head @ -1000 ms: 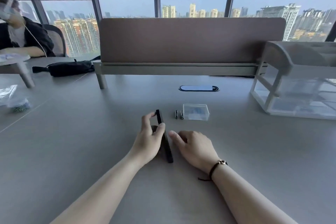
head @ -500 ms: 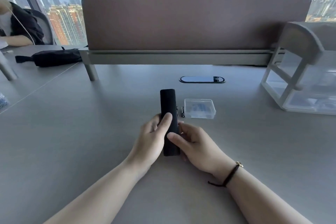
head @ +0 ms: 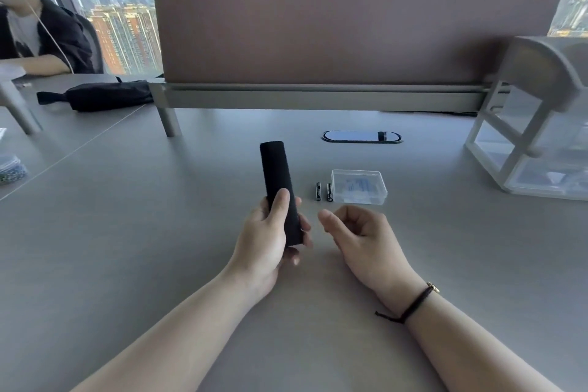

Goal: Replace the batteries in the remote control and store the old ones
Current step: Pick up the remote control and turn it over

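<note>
My left hand [head: 270,239] grips the lower end of a slim black remote control [head: 276,175], held above the grey desk [head: 127,232] with its plain back facing me and its top pointing away. To its right hovers my right hand [head: 359,232], fingers loosely curled and holding nothing, a short gap from the remote. Two small black batteries [head: 323,191] lie side by side on the desk beyond my right hand. A small clear plastic box [head: 359,186] with its lid shut sits just right of them.
A brown divider panel [head: 350,32] runs across the back of the desk, with an oval cable port [head: 361,136] before it. A clear drawer unit [head: 534,143] stands at the right. A black pouch [head: 105,95] and another seated person [head: 35,35] are at the far left.
The remote came up off the desk and now sits in my left hand alone, back side up. My right hand let go of it and drew off to the right.
</note>
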